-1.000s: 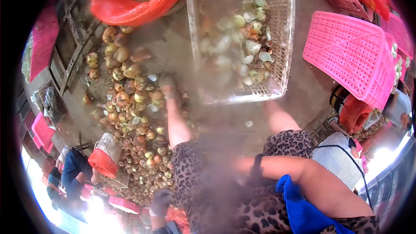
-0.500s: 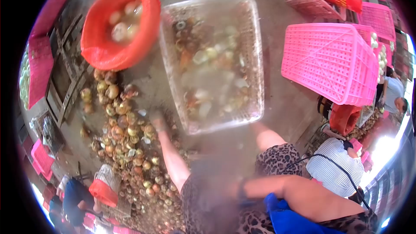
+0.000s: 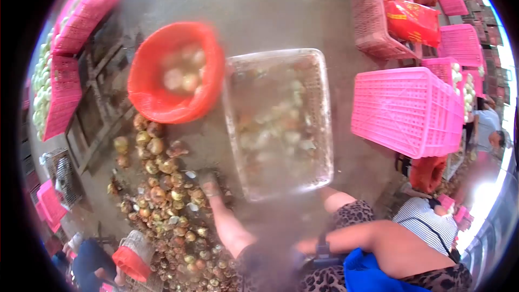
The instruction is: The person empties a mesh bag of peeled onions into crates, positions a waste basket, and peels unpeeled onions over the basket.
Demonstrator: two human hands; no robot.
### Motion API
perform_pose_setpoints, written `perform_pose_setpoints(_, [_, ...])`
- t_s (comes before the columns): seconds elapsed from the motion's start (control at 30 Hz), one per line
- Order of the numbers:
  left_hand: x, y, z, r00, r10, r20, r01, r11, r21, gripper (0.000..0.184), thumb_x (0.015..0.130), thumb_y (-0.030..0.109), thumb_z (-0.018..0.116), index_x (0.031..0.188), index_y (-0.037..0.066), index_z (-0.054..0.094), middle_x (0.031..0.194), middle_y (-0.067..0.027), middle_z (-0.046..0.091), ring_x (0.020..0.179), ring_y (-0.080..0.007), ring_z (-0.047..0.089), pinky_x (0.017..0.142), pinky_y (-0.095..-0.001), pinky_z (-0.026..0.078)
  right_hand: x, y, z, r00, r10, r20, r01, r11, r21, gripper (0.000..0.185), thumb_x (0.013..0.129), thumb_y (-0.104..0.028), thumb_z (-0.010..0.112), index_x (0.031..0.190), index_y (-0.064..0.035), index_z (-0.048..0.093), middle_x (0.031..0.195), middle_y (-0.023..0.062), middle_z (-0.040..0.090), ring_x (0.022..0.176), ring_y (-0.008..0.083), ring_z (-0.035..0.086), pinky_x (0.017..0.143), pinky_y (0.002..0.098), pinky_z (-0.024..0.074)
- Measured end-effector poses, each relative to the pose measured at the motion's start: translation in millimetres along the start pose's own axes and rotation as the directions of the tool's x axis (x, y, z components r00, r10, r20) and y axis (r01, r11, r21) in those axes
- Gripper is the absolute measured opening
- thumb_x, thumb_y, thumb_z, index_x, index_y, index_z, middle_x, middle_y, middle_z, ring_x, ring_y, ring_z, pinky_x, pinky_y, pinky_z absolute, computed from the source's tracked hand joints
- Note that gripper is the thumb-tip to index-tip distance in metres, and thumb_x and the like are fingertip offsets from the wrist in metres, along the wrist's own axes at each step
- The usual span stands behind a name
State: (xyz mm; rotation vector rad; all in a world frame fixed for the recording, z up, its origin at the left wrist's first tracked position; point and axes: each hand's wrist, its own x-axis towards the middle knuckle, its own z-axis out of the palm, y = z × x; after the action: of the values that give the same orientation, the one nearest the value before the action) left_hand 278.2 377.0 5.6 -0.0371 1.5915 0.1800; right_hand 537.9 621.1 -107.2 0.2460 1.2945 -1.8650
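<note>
My right forearm reaches in from the right with a dark watch on its wrist. My right hand [image 3: 301,247] is low in front of my lap, smeared by blur, so its fingers and anything in them cannot be made out. My left hand does not show. Past my knees stands a whitish plastic crate [image 3: 327,124] holding onion skins and pale onions, hazy in the view. Left of it is a red tub [image 3: 145,84] with several peeled onions [image 3: 186,75] inside. Unpeeled onions [image 3: 175,194] lie heaped on the floor beside my bare leg.
Pink crates [image 3: 392,105] stand at the right, near a paler crate with a red bag [image 3: 413,21]. More pink crates [image 3: 64,94] with white onions are at far left, by a wooden frame [image 3: 102,97]. Co-workers sit at lower left and at right, one in a striped top [image 3: 427,219].
My view has tilted up, so the tub, crate and onion heap sit lower and slightly further right in the picture. My right wrist with the watch shows more clearly.
</note>
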Motion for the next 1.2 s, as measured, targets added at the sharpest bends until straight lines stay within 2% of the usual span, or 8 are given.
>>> perform_pose_setpoints(0.37, [179.7,-15.2,-105.3,0.944,0.033,-0.327,-0.102,0.976,-0.195,0.023,0.081,0.005,0.064,0.104,0.001,0.065,0.089,-0.0063,0.065,0.078,-0.0143,0.06,0.064,-0.0256,0.049,-49.2,94.9,-189.6,0.565,0.552,-0.613,-0.238,0.82,0.52,0.024,0.092,-0.017,0.057,0.106,-0.0038,0.071,0.088,0.0116,0.071,0.073,0.0194,0.067,0.067,0.0361,0.0547])
perform_pose_setpoints(0.5, [240.9,52.7,-104.1,0.954,0.241,-0.176,-0.261,0.96,-0.105,0.019,0.084,0.008,0.062,0.103,0.003,0.066,0.091,-0.0043,0.067,0.08,-0.0135,0.06,0.069,-0.0273,0.049,40.0,340.1,-174.4,0.715,-0.635,-0.292,-0.229,0.181,-0.956,0.037,0.098,-0.024,0.047,0.127,-0.0087,0.062,0.133,0.011,0.059,0.118,0.0245,0.059,0.1,0.042,0.0464])
perform_pose_setpoints(0.53, [260.5,45.8,-119.9,0.937,0.253,-0.239,-0.249,0.967,0.047,0.021,0.086,0.01,0.063,0.105,0.002,0.066,0.091,-0.0037,0.067,0.081,-0.0129,0.06,0.069,-0.0277,0.049,33.9,202.0,-166.3,0.528,-0.594,-0.607,-0.205,0.604,-0.77,0.034,0.096,-0.025,0.049,0.116,-0.0044,0.067,0.126,0.0116,0.064,0.112,0.0268,0.062,0.1,0.0445,0.0457])
perform_pose_setpoints(0.57, [279.4,39.2,-131.5,0.935,0.222,-0.276,-0.222,0.975,0.033,0.024,0.086,0.011,0.065,0.108,0.001,0.065,0.095,-0.0047,0.068,0.083,-0.0131,0.061,0.072,-0.0269,0.049,44.9,179.9,-169.6,0.857,0.137,-0.497,-0.352,0.859,-0.37,0.041,0.095,-0.031,0.05,0.112,0.0019,0.068,0.121,0.0163,0.067,0.109,0.0297,0.064,0.098,0.0482,0.0457])
perform_pose_setpoints(0.73, [391.9,30.1,-189.8,0.752,0.361,-0.552,-0.378,0.922,0.089,0.027,0.083,0.006,0.069,0.109,0.002,0.066,0.099,-0.0062,0.068,0.083,-0.0161,0.063,0.072,-0.0295,0.051,78.5,148.7,-158.5,0.511,0.616,-0.6,-0.123,0.743,0.658,0.036,0.073,-0.029,0.079,0.091,0.0009,0.073,0.078,0.0101,0.071,0.067,0.0188,0.065,0.06,0.0351,0.0545])
perform_pose_setpoints(0.8, [423.8,59.5,-208.5,0.263,0.838,-0.478,-0.325,0.543,0.774,0.033,0.078,0.005,0.071,0.11,0.005,0.066,0.103,-0.0083,0.068,0.086,-0.0249,0.064,0.076,-0.0339,0.052,76.4,172.1,-162.4,0.579,0.431,-0.692,-0.289,0.902,0.32,0.027,0.072,-0.022,0.078,0.084,0.0012,0.071,0.074,0.0109,0.069,0.066,0.0185,0.065,0.059,0.0346,0.0531])
perform_pose_setpoints(1.07, [491.7,219.5,-180.7,0.588,0.788,-0.181,-0.025,0.241,0.97,0.049,0.076,0.024,0.076,0.123,0.021,0.061,0.137,-0.0167,0.053,0.117,-0.0385,0.057,0.096,-0.0483,0.05,-11.4,86.1,-186.6,0.388,0.504,-0.772,-0.332,0.857,0.393,0.023,0.075,-0.023,0.072,0.086,-0.0024,0.068,0.073,0.0119,0.068,0.059,0.0177,0.063,0.052,0.0342,0.0511])
perform_pose_setpoints(1.2, [478.3,234.8,-189.6,0.555,0.814,-0.17,-0.668,0.558,0.492,0.034,0.077,0.027,0.077,0.101,0.007,0.064,0.092,-0.0081,0.065,0.084,-0.0272,0.067,0.076,-0.04,0.055,-80.8,9.7,-148.3,0.121,0.388,-0.914,-0.42,0.854,0.307,0.029,0.079,-0.027,0.065,0.091,-0.0009,0.069,0.076,0.0137,0.069,0.065,0.0221,0.065,0.066,0.0381,0.0519])
